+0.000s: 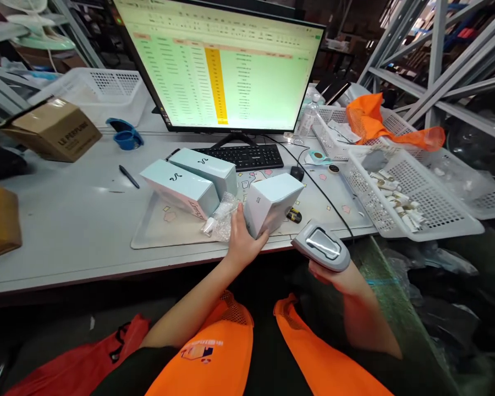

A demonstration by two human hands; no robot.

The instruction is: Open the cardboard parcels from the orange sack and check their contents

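My left hand (246, 239) is closed on the near lower corner of a white box (268, 206), thumb and fingers on two of its sides. The box stands on the desk mat at the front edge, slightly tilted. In my right hand (334, 278) is a grey barcode scanner (322, 246), held just off the desk edge right of the box. Clear bubble wrap (226, 217) with a small white-capped item (208, 226) lies beside my left fingers. Two more white boxes, a nearer one (181, 187) and a farther one (206, 168), lie left of it.
A monitor (231, 66) and black keyboard (251, 158) stand behind the boxes. The mouse (297, 173), a cable (325, 201) and a black-yellow tool (294, 215) are right. White baskets (445, 225) line the right side. A carton (58, 129), blue container (127, 137) and pen (128, 176) sit left.
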